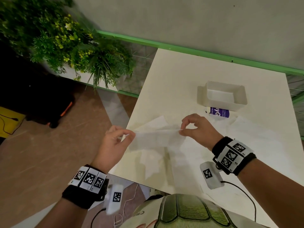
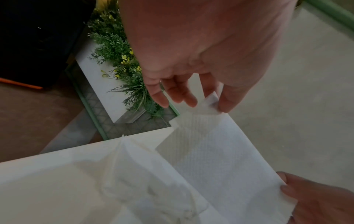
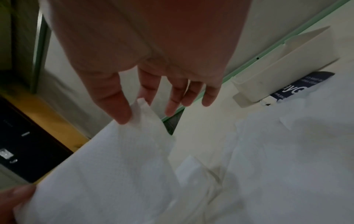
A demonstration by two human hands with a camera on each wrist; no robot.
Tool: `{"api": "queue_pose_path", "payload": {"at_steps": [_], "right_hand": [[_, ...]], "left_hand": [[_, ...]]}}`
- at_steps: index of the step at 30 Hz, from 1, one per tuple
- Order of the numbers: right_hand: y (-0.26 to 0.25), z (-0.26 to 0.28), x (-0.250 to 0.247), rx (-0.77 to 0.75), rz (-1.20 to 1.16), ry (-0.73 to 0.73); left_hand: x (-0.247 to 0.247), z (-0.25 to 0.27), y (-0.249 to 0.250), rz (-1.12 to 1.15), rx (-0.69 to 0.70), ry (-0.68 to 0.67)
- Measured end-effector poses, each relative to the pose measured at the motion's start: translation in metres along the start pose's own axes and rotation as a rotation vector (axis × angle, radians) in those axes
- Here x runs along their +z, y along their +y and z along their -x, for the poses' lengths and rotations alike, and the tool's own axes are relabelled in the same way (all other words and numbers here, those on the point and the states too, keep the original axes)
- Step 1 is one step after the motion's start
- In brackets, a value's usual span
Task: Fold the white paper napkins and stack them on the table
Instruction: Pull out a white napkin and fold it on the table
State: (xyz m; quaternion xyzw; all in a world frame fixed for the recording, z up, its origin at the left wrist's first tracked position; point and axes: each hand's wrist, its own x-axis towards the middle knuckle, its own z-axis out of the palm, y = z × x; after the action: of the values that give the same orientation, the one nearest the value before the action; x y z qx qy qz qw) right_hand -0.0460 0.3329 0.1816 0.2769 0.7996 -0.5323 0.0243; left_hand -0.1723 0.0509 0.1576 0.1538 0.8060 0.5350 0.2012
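A white paper napkin [image 1: 158, 137] is stretched in the air just above the white table [image 1: 181, 76]. My left hand [image 1: 131, 134] pinches its left corner between thumb and forefinger. My right hand [image 1: 181, 130] pinches the opposite corner the same way. In the left wrist view the napkin [image 2: 220, 159] hangs from my left hand [image 2: 214, 104], with the right hand's fingertips [image 2: 287, 188] on the far corner. The right wrist view shows my right hand [image 3: 138, 112] holding the napkin [image 3: 114, 166]. Another napkin [image 1: 153, 122] lies loosely on the table beneath. More white napkins [image 1: 246, 129] lie to the right.
A white open box [image 1: 225, 96] stands at the back of the table, with a purple wrapper [image 1: 219, 112] in front of it. A green rail [image 1: 197, 51] runs behind the table. Plants [image 1: 74, 46] and a dark bag [image 1: 41, 99] are left of the table's edge.
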Motion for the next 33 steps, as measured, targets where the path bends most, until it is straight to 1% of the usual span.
{"api": "queue_pose_path", "payload": {"at_steps": [2,3,5,7,10,12,14,18,20,22,26,28,30,32,33], "right_hand": [[0.006,-0.005,0.004,0.047,-0.036,-0.061],[0.008,-0.008,0.008,0.086,-0.092,-0.099],[0.013,-0.017,0.018,0.177,-0.262,-0.162],[0.016,-0.024,0.027,0.273,-0.405,-0.182],[0.022,-0.036,0.044,0.386,-0.36,-0.233],[0.028,-0.044,0.053,0.403,-0.293,-0.23],[0.032,-0.056,0.06,0.364,-0.22,-0.193],[0.034,-0.088,0.071,0.196,0.012,-0.088],[0.034,-0.103,0.075,0.138,0.125,-0.049],[0.037,-0.117,0.079,0.114,0.193,-0.033],[0.043,-0.133,0.082,0.109,0.261,-0.002],[0.043,-0.132,0.08,0.087,0.277,0.005],[0.045,-0.127,0.073,0.042,0.284,0.029],[0.048,-0.118,0.058,-0.039,0.294,0.09],[0.051,-0.112,0.048,-0.08,0.299,0.123]], "left_hand": [[0.001,0.004,-0.012,0.05,-0.029,0.002],[0.002,0.005,-0.018,0.079,-0.048,-0.002],[0.003,0.005,-0.028,0.093,-0.107,-0.03],[0.005,0.006,-0.035,0.108,-0.19,-0.037],[0.008,0.002,-0.053,0.136,-0.341,0.052],[0.01,-0.003,-0.065,0.136,-0.42,0.103],[0.013,-0.009,-0.071,0.112,-0.452,0.116],[0.02,-0.034,-0.075,-0.051,-0.437,0.124],[0.021,-0.049,-0.081,-0.086,-0.447,0.115],[0.022,-0.062,-0.086,-0.131,-0.471,0.104],[0.024,-0.072,-0.082,-0.362,-0.48,0.118],[0.022,-0.07,-0.078,-0.462,-0.447,0.113],[0.02,-0.064,-0.079,-0.551,-0.372,0.086],[0.021,-0.056,-0.079,-0.642,-0.255,0.054],[0.023,-0.053,-0.079,-0.691,-0.167,0.033]]}}
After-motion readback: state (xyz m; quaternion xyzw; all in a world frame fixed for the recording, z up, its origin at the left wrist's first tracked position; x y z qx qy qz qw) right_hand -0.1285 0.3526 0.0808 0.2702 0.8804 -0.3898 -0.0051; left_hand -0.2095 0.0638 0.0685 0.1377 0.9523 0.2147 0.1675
